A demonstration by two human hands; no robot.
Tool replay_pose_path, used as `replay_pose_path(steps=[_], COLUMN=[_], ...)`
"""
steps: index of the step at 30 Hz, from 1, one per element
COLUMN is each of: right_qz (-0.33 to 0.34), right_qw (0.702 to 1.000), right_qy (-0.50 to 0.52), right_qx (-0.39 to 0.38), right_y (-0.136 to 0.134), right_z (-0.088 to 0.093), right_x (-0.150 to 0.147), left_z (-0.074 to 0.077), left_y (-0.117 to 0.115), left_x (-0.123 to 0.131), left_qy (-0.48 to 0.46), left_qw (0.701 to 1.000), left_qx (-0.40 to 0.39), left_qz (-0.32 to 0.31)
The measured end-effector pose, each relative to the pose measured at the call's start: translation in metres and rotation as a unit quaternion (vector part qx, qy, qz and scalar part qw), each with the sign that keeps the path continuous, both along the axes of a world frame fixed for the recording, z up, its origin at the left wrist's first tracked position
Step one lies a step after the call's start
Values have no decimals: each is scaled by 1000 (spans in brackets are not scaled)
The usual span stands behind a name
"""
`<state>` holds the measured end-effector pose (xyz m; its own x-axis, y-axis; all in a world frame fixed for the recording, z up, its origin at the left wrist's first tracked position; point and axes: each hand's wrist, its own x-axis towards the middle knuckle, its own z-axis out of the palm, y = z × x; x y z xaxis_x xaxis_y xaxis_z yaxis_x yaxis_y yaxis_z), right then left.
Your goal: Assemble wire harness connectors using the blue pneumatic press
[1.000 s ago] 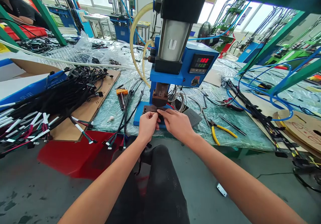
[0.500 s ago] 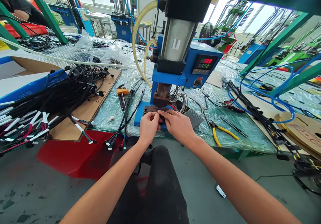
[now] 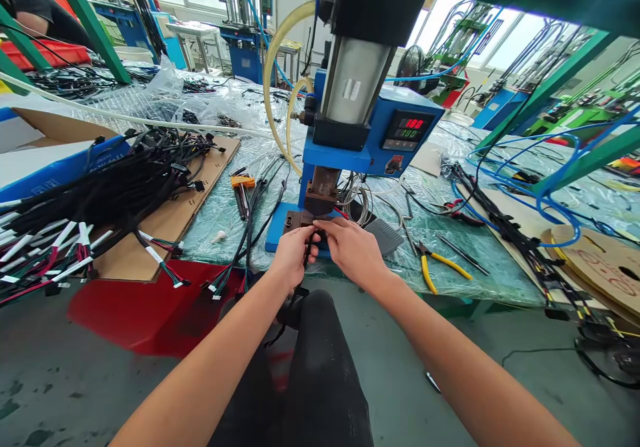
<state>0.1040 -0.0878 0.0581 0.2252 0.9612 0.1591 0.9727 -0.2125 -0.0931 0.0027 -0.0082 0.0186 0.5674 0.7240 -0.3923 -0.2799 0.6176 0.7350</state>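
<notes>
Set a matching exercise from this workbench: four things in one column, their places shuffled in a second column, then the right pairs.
Things:
1. Yellow-handled pliers
2. Digital display
3. Black cable bundle
4. Grey ridged pad

Places:
A. On the front of the blue press
B. Directly beside the right hand
C. Near the bench's front edge, far right of the hands
D. On the cardboard sheet left of the press

Pairs: 1-C, 2-A, 3-D, 4-B
</notes>
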Motion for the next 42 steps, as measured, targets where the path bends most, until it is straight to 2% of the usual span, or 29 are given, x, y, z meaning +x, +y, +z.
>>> replay_pose_path(steps=[4, 12, 19, 28, 34, 42], right_qz=[-1, 20, 22, 11, -3, -33], right_qw=[1000, 996, 996, 999, 995, 989], right_qy=[-12, -82, -84, -21, 51, 65], right_qx=[3, 3, 11, 30, 85, 132], right_y=[0, -2, -3, -5, -11, -21], right_z=[-2, -9, -12, -15, -19, -20], right_x=[-1, 1, 1, 1, 4, 4], left_z=[0, -4, -7, -10, -11, -8], left_y=[-2, -7, -7, -8, -8, -8], left_x=[2, 5, 6, 7, 7, 7], left_qy=[0, -7, -12, -16, -19, -8], left_qw=[1000, 999, 998, 998, 997, 998], left_qx=[-11, 27, 33, 39, 37, 34], left_qz=[12, 44, 47, 56, 61, 59])
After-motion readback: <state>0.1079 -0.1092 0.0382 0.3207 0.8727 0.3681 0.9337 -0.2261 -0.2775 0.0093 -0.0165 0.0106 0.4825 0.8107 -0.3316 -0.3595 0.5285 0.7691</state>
